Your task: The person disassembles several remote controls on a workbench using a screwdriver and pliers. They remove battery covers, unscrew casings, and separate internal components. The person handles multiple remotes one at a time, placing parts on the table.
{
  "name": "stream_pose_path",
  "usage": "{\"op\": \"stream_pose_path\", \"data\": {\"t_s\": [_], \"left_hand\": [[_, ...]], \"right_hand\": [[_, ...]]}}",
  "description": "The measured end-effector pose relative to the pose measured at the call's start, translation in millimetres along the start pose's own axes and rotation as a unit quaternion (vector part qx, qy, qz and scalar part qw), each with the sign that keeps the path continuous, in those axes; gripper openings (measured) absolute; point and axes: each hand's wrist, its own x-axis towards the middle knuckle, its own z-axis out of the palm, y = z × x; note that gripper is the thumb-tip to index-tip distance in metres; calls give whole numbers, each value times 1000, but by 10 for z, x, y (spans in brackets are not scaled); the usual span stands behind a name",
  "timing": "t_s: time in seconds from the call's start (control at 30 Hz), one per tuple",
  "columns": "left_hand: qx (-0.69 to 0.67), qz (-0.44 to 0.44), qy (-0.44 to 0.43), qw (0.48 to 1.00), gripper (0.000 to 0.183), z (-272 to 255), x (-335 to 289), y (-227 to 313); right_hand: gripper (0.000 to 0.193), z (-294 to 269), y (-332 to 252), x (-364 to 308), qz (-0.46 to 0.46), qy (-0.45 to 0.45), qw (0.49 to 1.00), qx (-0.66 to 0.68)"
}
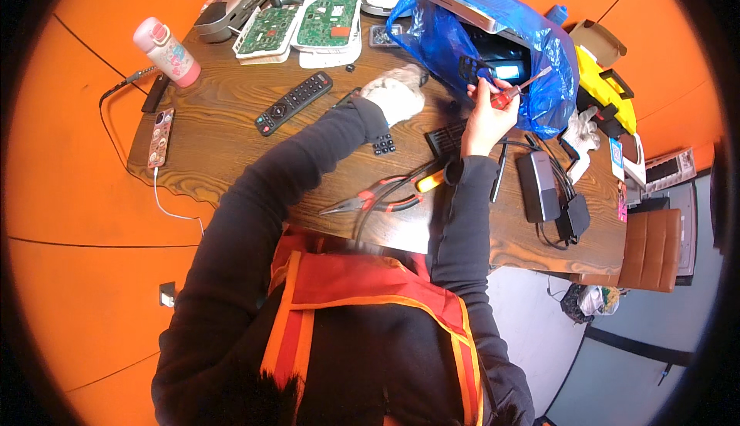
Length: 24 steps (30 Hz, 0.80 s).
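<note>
My left hand point(395, 99), in a whitish work glove, is over the middle of the table with its fingers curled; a small dark shape shows at the fingertips, too unclear to name. My bare right hand point(490, 121) is closed round a screwdriver point(505, 97) with a red handle, its metal shaft pointing up and right. A black perforated plastic piece point(469, 70) shows just past these fingertips, before the open blue plastic bag point(549, 79); whether I hold it is unclear. Below the left wrist lies a black rubber keypad point(383, 144), and a black remote control point(294, 103) lies to the left.
Long-nose pliers point(362, 201) lie near the front edge beside a yellow-handled tool point(430, 181). Opened white casings with green circuit boards point(327, 23) lie at the back. A pink-white bottle point(166, 52) and charging phone point(160, 138) are left; a black adapter point(538, 187) with cables is right.
</note>
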Motion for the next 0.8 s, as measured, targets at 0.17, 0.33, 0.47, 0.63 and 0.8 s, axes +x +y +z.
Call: {"op": "stream_pose_path", "data": {"t_s": [0.17, 0.33, 0.47, 0.63, 0.8], "left_hand": [[172, 77, 13, 982, 54, -205, -313, 99], [-202, -91, 65, 973, 77, -182, -610, 242], [-603, -101, 113, 783, 60, -117, -838, 15], [-948, -127, 57, 285, 29, -285, -1257, -160], [-909, -106, 140, 379, 35, -715, -2207, -397]], "right_hand": [[15, 85, 2, -68, -38, -82, 995, 37], [10, 171, -87, -238, -180, -209, 949, -154], [9, 242, -202, -424, -150, -352, 905, -186], [17, 219, -366, -736, -47, -416, 906, -68], [12, -53, -629, -705, -4, -279, 957, -77]]}}
